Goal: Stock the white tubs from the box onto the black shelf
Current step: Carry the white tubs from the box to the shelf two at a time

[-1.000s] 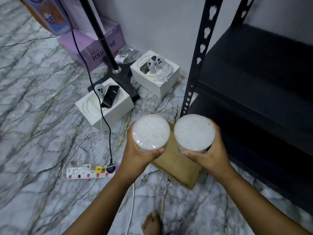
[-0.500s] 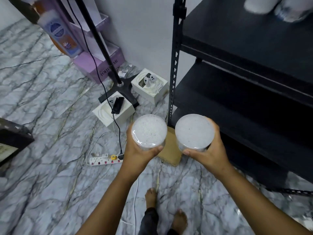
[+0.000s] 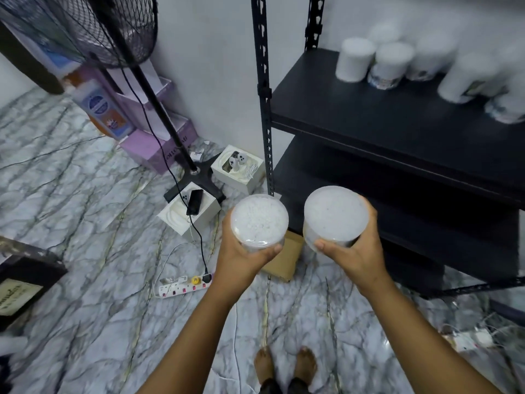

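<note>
Each hand is wrapped round a white tub: the left hand (image 3: pixel 241 251) grips one tub (image 3: pixel 259 223), the right hand (image 3: pixel 355 248) grips another tub (image 3: pixel 335 216). The cardboard box (image 3: pixel 285 258) shows only partly below the hands. Beyond the right hand, blurred tubs (image 3: pixel 389 64) stand on the black shelf (image 3: pixel 383 129), cut off at the frame edge.

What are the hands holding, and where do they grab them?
Each holds one white tub by its side wall: the left hand wraps the left tub, the right hand the right tub.
</note>
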Action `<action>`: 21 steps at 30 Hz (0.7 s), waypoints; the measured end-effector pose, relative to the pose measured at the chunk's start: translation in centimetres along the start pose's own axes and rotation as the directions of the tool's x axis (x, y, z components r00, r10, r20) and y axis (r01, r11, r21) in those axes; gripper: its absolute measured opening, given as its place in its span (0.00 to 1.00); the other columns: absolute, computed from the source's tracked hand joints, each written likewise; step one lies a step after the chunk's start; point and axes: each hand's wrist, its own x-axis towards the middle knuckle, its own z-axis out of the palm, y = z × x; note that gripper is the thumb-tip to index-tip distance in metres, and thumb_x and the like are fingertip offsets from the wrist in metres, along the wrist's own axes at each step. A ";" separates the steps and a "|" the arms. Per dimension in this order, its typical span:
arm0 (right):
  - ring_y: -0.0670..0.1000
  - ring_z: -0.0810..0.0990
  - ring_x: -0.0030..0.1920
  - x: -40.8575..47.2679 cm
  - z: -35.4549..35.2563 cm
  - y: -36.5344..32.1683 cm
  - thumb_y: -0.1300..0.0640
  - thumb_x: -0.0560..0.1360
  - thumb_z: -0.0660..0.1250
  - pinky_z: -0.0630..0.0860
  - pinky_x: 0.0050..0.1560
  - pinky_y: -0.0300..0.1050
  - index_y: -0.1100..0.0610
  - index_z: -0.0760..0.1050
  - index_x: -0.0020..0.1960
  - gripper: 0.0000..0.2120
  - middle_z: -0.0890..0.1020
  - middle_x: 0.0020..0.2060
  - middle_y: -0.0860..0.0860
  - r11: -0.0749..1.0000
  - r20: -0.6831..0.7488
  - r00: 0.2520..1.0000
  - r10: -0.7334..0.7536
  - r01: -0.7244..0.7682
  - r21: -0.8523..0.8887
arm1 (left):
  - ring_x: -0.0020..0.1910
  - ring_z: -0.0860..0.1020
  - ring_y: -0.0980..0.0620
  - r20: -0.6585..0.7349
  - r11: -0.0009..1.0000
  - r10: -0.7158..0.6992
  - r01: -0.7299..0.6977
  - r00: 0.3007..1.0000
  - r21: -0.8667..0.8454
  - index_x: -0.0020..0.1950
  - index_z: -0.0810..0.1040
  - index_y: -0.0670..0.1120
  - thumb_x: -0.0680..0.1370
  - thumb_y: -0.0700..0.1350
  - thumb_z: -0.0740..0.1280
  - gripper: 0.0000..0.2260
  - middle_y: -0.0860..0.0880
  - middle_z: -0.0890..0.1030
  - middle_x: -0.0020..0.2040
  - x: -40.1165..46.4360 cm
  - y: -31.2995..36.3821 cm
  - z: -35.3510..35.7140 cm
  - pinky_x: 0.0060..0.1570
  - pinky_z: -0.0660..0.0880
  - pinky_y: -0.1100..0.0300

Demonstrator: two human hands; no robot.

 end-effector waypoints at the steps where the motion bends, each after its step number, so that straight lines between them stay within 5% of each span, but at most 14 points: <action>1: 0.38 0.72 0.62 -0.4 -0.2 -0.7 0.48 0.56 0.78 0.73 0.54 0.30 0.43 0.59 0.67 0.45 0.69 0.64 0.42 1.000 -0.016 1.000 -0.010 0.010 -0.004 | 0.55 0.72 0.74 0.014 1.000 0.014 -0.014 1.000 0.002 0.62 0.64 0.57 0.63 0.37 0.80 0.37 0.60 0.71 0.60 -0.1 0.5 0.0 0.46 0.70 0.78; 4: 0.37 0.72 0.62 -1.4 -0.9 -2.3 0.47 0.56 0.78 0.73 0.53 0.30 0.43 0.59 0.67 0.45 0.70 0.63 0.41 1.000 -0.066 0.997 -0.028 0.027 -0.013 | 0.58 0.72 0.70 0.064 1.000 0.030 -0.030 0.997 0.004 0.67 0.63 0.56 0.60 0.45 0.81 0.41 0.60 0.73 0.61 -0.2 1.8 0.1 0.48 0.72 0.76; 9: 0.34 0.74 0.58 -3.2 -2.5 -4.6 0.48 0.55 0.77 0.75 0.47 0.29 0.40 0.61 0.64 0.43 0.70 0.61 0.40 0.999 -0.160 0.986 -0.048 0.045 -0.019 | 0.55 0.72 0.73 0.167 0.995 0.105 -0.103 0.980 -0.016 0.66 0.62 0.53 0.64 0.34 0.78 0.38 0.59 0.71 0.60 -0.1 3.7 1.8 0.47 0.71 0.77; 15: 0.35 0.74 0.58 -4.3 -6.5 -5.8 0.48 0.56 0.77 0.76 0.46 0.29 0.37 0.61 0.63 0.41 0.70 0.61 0.41 0.997 -0.272 0.960 -0.060 0.047 -0.056 | 0.58 0.73 0.69 0.297 0.990 0.143 -0.141 0.944 -0.028 0.65 0.63 0.59 0.64 0.39 0.79 0.37 0.59 0.72 0.61 0.2 5.4 5.9 0.47 0.73 0.74; 21: 0.33 0.73 0.57 -3.3 -12.9 -6.1 0.48 0.55 0.78 0.74 0.46 0.27 0.38 0.61 0.63 0.42 0.70 0.61 0.41 0.994 -0.342 0.936 -0.080 0.051 -0.095 | 0.58 0.73 0.68 0.378 0.989 0.150 -0.140 0.914 -0.053 0.71 0.60 0.52 0.67 0.39 0.78 0.39 0.58 0.71 0.63 1.0 7.7 12.7 0.47 0.73 0.74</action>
